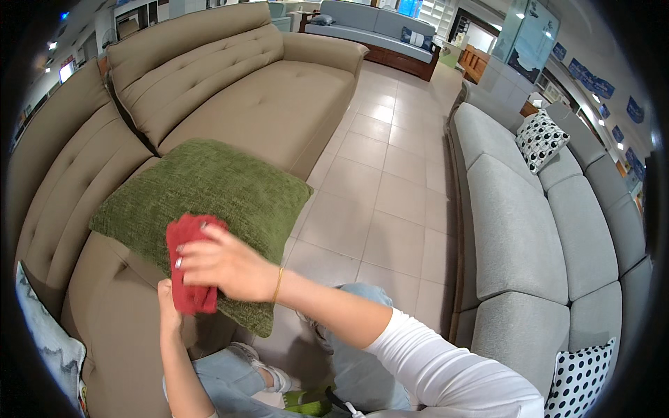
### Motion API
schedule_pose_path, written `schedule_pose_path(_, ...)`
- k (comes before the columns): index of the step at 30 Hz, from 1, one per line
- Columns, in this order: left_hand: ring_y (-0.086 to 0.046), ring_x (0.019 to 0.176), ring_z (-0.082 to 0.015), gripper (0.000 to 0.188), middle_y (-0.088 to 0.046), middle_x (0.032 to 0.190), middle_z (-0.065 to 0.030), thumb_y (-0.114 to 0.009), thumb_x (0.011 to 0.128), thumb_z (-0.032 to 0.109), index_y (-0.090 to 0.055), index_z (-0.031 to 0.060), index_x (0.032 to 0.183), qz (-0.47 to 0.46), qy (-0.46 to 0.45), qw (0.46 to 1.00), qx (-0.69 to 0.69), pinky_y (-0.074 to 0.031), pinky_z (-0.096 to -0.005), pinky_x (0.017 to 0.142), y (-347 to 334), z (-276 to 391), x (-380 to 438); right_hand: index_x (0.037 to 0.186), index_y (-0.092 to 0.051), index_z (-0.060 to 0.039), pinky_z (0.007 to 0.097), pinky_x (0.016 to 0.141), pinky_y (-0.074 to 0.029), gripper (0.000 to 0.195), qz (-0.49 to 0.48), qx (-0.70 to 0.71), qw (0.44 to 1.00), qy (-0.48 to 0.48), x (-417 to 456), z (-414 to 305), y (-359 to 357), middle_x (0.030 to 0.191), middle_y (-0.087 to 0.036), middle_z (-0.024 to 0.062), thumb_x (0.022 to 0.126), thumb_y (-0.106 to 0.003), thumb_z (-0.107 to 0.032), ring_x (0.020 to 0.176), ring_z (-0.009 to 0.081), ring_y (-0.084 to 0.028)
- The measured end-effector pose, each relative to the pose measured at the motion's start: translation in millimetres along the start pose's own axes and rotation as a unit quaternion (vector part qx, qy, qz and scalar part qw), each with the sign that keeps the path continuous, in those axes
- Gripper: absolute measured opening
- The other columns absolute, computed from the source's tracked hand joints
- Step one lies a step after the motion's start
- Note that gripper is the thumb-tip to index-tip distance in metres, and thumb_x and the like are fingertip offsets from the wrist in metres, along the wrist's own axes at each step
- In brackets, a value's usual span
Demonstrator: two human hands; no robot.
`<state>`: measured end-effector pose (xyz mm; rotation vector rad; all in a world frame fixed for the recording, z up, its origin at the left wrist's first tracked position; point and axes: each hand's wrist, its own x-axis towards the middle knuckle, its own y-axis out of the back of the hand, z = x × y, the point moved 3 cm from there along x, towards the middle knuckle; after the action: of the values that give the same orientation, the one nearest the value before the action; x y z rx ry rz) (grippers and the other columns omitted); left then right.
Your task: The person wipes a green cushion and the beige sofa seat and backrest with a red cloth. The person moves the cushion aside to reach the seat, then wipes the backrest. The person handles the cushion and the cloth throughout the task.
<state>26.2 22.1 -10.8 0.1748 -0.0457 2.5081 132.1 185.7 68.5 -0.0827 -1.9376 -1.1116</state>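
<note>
A green textured cushion [209, 183] lies on the tan tufted sofa [261, 104] before me. My right hand [225, 261] presses its spread fingers on a folded red cloth [193, 298], which lies over the cushion's near left part. Beside the cloth's lower left edge, my left hand [170, 303] has its fingers bent at the near side of the cushion; what it grips there is largely hidden by the cloth.
A grey sofa [517, 230] with patterned cushions [541, 141] runs along the right. Tiled floor [371, 209] lies between the sofas. A wooden-framed blue-grey sofa [376, 26] stands at the far end. A grey-white cushion [47, 318] is at the lower left.
</note>
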Motion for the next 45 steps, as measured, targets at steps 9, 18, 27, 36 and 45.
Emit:
schedule_pose_path(9, -0.05, 0.039, -0.0144, 0.053, -0.05, 0.049, -0.0036, -0.057, 0.093, 0.047, -0.051, 0.0067, 0.059, 0.103, 0.069, 0.992, 0.027, -0.045, -0.0278, 0.042, 10.8, -17.4, 4.4, 0.104, -0.063, -0.0031, 0.0475, 0.102, -0.037, 0.035, 0.192, -0.122, 0.955, -0.189, -37.3, 80.0, 33.2, 0.116, -0.063, 0.0131, 0.071, -0.052, 0.002, 0.115, 0.0293, -0.055)
schedule_pose_path(18, -0.062, 0.073, -0.0086, 0.042, -0.066, 0.08, -0.0012, -0.046, 0.1, 0.038, -0.065, 0.0032, 0.088, 0.102, 0.01, 0.993, -0.052, -0.051, -0.0266, 0.064, 22.2, -30.7, 11.3, 0.098, -0.064, -0.0124, 0.048, 0.103, -0.038, 0.024, -0.02, -0.054, 0.995, 0.087, -11.1, -39.3, -24.8, 0.11, -0.062, 0.0056, 0.076, -0.057, -0.011, 0.117, 0.0238, -0.054)
schedule_pose_path(27, -0.043, 0.043, -0.0087, 0.047, -0.041, 0.05, 0.0034, -0.057, 0.093, 0.046, -0.042, 0.0153, 0.061, 0.193, 0.1, 0.976, -0.015, -0.035, -0.0251, 0.041, -2.0, 1.2, 7.9, 0.082, -0.059, 0.0016, 0.0445, 0.086, -0.048, 0.019, 0.22, -0.136, 0.946, -0.194, -52.9, 99.1, 46.3, 0.099, -0.064, 0.0166, 0.063, -0.057, 0.006, 0.098, 0.0357, -0.059)
schedule_pose_path(36, -0.044, 0.04, -0.0109, 0.049, -0.045, 0.05, -0.0004, -0.06, 0.092, 0.046, -0.045, 0.0124, 0.059, 0.159, 0.083, 0.983, -0.051, -0.039, -0.0269, 0.041, 0.8, -14.3, 6.5, 0.105, -0.066, -0.0097, 0.0485, 0.101, -0.036, 0.03, 0.063, -0.141, 0.987, -0.043, -4.2, -9.0, 14.8, 0.121, -0.061, 0.0087, 0.078, -0.054, -0.007, 0.116, 0.0271, -0.056)
schedule_pose_path(45, -0.055, 0.043, -0.0148, 0.057, -0.047, 0.049, -0.0029, -0.056, 0.092, 0.052, -0.046, 0.0078, 0.057, 0.087, 0.1, 0.991, 0.005, -0.046, -0.0277, 0.045, -10.3, -0.5, 0.9, 0.091, -0.061, 0.0002, 0.0401, 0.088, -0.048, 0.024, 0.179, -0.086, 0.918, -0.343, -46.1, 98.6, 50.8, 0.11, -0.065, 0.013, 0.068, -0.058, 0.009, 0.103, 0.033, -0.06)
